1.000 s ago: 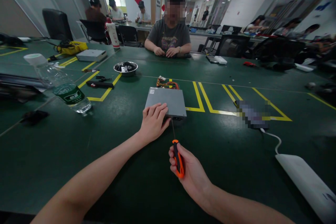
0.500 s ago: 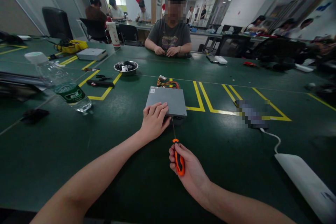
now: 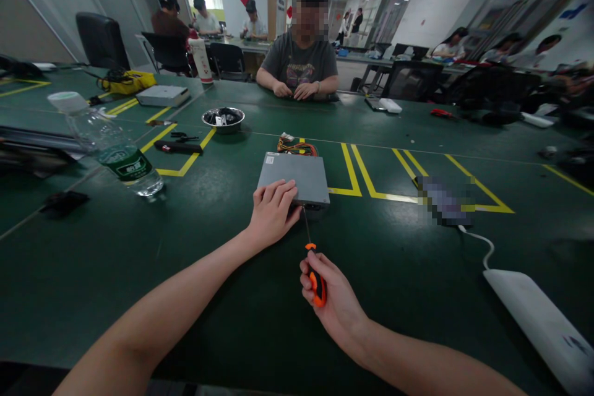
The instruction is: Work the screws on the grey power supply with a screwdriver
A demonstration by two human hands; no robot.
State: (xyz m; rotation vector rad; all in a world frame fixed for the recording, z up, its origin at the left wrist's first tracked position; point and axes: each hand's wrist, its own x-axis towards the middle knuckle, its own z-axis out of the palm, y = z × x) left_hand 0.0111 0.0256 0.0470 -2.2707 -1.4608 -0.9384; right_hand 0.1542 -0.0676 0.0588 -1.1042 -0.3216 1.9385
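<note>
A grey metal computer power supply point(image 3: 304, 172) lies on the green table, with a bundle of coloured cables point(image 3: 297, 147) behind it. My left hand point(image 3: 273, 210) grips its near left corner, fingers over the top and thumb against the near side. In my right hand point(image 3: 331, 288) is a screwdriver point(image 3: 318, 288) with an orange and black handle, the fingers wrapped round it. Its thin shaft points away from me, and the tip meets the near side of the power supply. What the tip touches there is too small to make out.
A water bottle point(image 3: 125, 158) stands at left, near a metal bowl point(image 3: 223, 127) of small parts and a black tool point(image 3: 177, 147). On the right, a phone point(image 3: 443, 201) is cabled to a white power bank point(image 3: 533, 315). Across the table sits a person point(image 3: 299, 62).
The screwdriver handle has turned a little in my right hand, showing a different side of its orange and black pattern. My left hand and the power supply stay in place.
</note>
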